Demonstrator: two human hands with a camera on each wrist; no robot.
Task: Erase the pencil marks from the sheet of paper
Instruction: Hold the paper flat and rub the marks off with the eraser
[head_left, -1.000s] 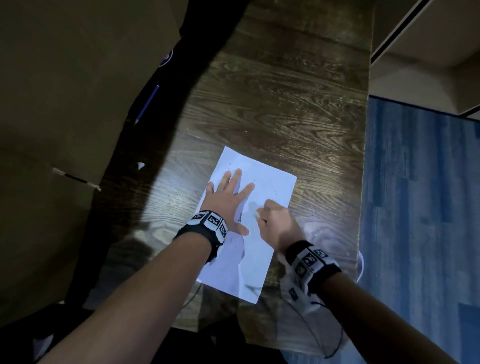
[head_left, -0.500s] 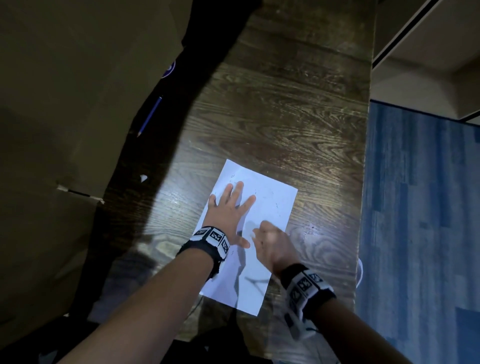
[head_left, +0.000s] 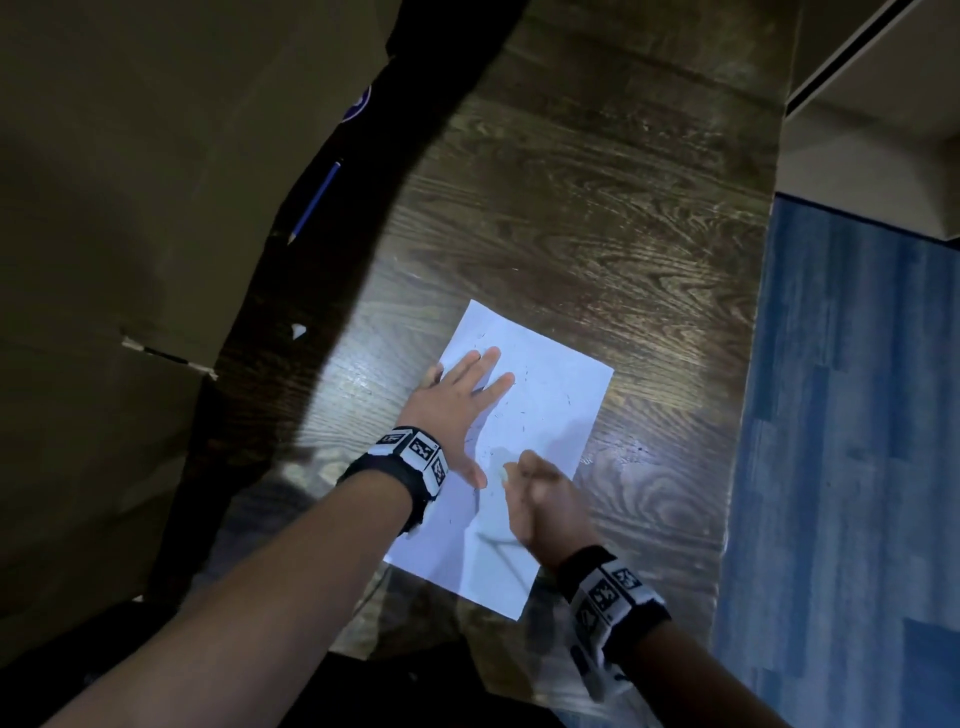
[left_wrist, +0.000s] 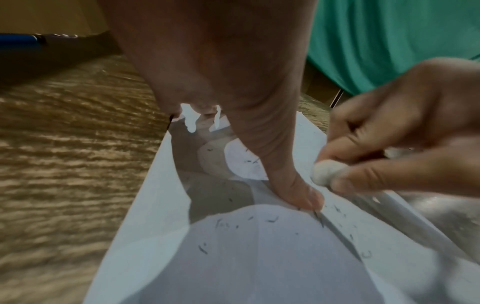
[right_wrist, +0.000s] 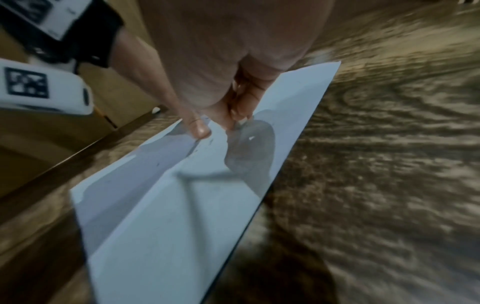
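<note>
A white sheet of paper (head_left: 550, 415) lies on the dark wooden table (head_left: 597, 218), dotted with small dark eraser crumbs and faint marks. My left hand (head_left: 457, 400) lies flat on the sheet's left part, fingers spread and straight, thumb (left_wrist: 303, 197) pressing the paper. My right hand (head_left: 540, 499) is curled round a small white eraser (head_left: 503, 474), its tip on the sheet just right of the left thumb. In the left wrist view the eraser (left_wrist: 324, 171) is pinched between the right hand's thumb and fingers (left_wrist: 389, 144). The right wrist view shows the curled fingers (right_wrist: 241, 102) over the paper (right_wrist: 182, 205).
A blue pencil (head_left: 315, 202) lies at the back left by a dark strip beside a brown cardboard panel (head_left: 130, 208). A small white scrap (head_left: 298, 330) sits left of the sheet. The table's right edge borders a blue floor (head_left: 857, 415).
My right hand with the eraser has slid back and forth on the sheet's lower middle, now close to the left thumb. The left hand stays flat on the paper.
</note>
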